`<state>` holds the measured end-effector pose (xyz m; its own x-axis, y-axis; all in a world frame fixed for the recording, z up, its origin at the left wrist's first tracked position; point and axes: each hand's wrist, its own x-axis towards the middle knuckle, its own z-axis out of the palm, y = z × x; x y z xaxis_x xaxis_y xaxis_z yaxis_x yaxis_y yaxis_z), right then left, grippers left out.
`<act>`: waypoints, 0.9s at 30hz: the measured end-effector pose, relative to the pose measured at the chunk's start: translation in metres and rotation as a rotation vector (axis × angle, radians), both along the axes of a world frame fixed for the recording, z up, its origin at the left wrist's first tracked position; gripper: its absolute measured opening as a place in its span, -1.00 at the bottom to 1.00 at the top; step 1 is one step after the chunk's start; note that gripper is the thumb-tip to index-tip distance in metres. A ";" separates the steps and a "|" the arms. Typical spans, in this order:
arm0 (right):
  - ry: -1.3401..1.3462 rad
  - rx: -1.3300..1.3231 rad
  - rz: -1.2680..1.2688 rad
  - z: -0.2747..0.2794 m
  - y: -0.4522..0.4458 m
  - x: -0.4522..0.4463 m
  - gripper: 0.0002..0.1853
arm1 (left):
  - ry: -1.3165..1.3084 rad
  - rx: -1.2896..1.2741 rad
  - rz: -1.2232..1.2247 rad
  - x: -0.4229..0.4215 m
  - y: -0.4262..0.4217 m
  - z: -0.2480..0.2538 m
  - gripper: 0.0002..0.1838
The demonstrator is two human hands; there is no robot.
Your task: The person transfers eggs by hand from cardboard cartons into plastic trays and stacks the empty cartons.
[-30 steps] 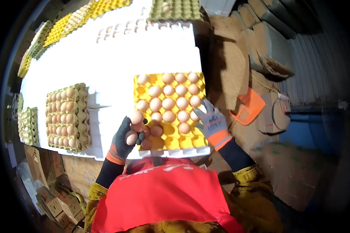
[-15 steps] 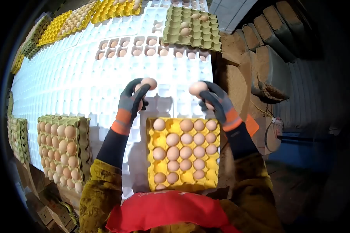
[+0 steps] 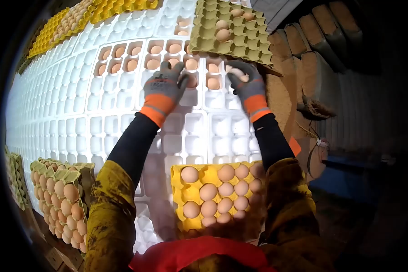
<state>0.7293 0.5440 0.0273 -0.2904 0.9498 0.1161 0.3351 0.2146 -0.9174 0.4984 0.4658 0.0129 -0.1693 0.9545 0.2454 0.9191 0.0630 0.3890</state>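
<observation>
My left hand (image 3: 164, 86), in a grey and orange glove, is over the white moulded tray (image 3: 109, 103) with its fingers curled down. A brown egg (image 3: 192, 81) sits in a cell beside its thumb and forefinger; anything under the palm is hidden. At the right edge of the tray, my right hand (image 3: 248, 84), gloved alike, has its fingers closed around an egg (image 3: 238, 74) low over the cells. Brown eggs (image 3: 131, 65) rest in two rows of cells nearby. Close to my body lies a yellow egg tray (image 3: 179, 190), partly filled with eggs.
A green egg tray (image 3: 208, 29) with a few eggs lies beyond my hands. Stacked green trays of eggs (image 3: 61, 199) stand at left. Yellow trays (image 3: 122, 10) are at the far side. Filled sacks (image 3: 315, 75) stand on the right.
Both hands have moved forward from above the yellow tray to the rows of eggs. The egg at my left fingertips no longer shows there; one now sits in a cell beside that hand.
</observation>
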 end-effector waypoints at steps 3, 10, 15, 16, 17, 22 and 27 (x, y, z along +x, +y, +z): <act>0.602 -0.365 -0.122 -0.006 0.002 0.010 -0.63 | 0.059 0.049 -0.036 -0.010 0.001 -0.013 -0.62; 0.632 -0.037 -0.081 -0.033 0.015 0.002 -0.49 | 0.036 -0.131 -0.050 -0.018 0.007 -0.005 -0.60; 0.190 0.483 0.022 -0.055 0.022 -0.004 -0.50 | -0.367 0.210 0.072 -0.026 0.004 -0.015 -0.55; 0.177 0.479 0.037 -0.056 0.023 -0.003 -0.54 | -0.604 0.232 0.122 -0.031 0.006 -0.017 -0.57; 0.138 0.476 0.018 -0.052 0.021 -0.003 -0.57 | -0.747 0.307 0.140 -0.032 0.004 -0.015 -0.55; 0.282 0.427 -0.052 -0.041 0.034 0.001 -0.53 | -0.538 0.424 0.139 -0.048 0.002 -0.051 -0.46; 0.629 0.123 -0.095 -0.016 0.111 -0.019 -0.58 | -0.220 0.449 0.026 -0.049 0.005 -0.066 -0.42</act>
